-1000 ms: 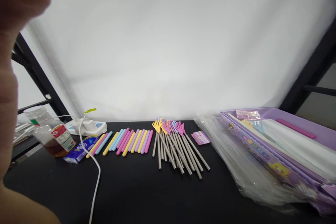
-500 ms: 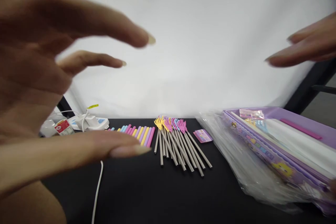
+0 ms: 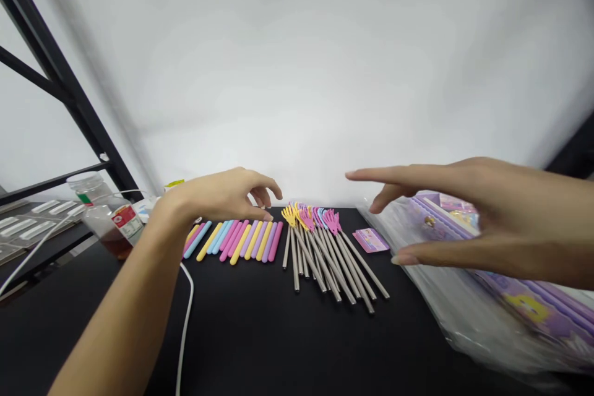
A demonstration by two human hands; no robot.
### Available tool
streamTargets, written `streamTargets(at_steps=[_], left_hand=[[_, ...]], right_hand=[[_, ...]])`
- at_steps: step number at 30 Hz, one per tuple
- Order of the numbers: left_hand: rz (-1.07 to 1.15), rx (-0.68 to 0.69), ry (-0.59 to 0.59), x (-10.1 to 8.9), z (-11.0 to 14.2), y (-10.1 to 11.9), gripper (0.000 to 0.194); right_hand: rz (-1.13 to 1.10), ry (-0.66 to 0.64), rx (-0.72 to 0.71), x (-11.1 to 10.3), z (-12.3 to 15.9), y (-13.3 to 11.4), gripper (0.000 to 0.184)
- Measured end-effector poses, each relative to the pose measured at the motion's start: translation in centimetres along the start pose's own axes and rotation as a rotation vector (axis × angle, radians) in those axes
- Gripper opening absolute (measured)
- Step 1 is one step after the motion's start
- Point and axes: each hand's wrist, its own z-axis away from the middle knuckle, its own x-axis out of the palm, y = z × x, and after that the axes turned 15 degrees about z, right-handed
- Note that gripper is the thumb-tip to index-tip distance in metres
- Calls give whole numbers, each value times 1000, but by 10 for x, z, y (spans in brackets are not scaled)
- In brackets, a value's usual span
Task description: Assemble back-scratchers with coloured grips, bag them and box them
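My left hand [image 3: 234, 195] hovers above a row of coloured plastic handles [image 3: 253, 241] in pink, yellow, purple and blue. Its fingers curl loosely, apart from the thumb, with nothing between them. Just to the right lies a fanned pile of back scratchers [image 3: 325, 247], with metal rods toward me and pastel hand-shaped heads at the far end. My right hand [image 3: 450, 213] is spread open and empty, over the clear plastic bags [image 3: 445, 297] on the right. A small stack of pink-purple cards [image 3: 371, 239] lies between the pile and those bags.
A purple printed tray [image 3: 533, 309] stands on the right, partly behind my right hand. On the left are a jar with dark liquid [image 3: 109, 229] and a white cable [image 3: 185, 322] running across the black table [image 3: 278, 346]. A black metal frame [image 3: 69, 93] rises at left.
My left hand has moved away from the camera, down toward the handles. My right hand has come further into view, lower and over the bags. The view has shifted, showing more on the left.
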Motion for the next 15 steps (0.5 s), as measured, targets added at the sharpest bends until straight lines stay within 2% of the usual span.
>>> streamTargets(at_steps=[6, 11, 15], left_hand=[[-42, -97, -115, 16, -31, -28, 32], [-60, -126, -168, 27, -40, -43, 29], [-73, -155, -198, 34, -44, -44, 29]], right_hand=[[-69, -174, -212, 21, -48, -10, 74], [15, -276, -225, 33, -73, -26, 50], [59, -349, -179, 43, -80, -28, 51]])
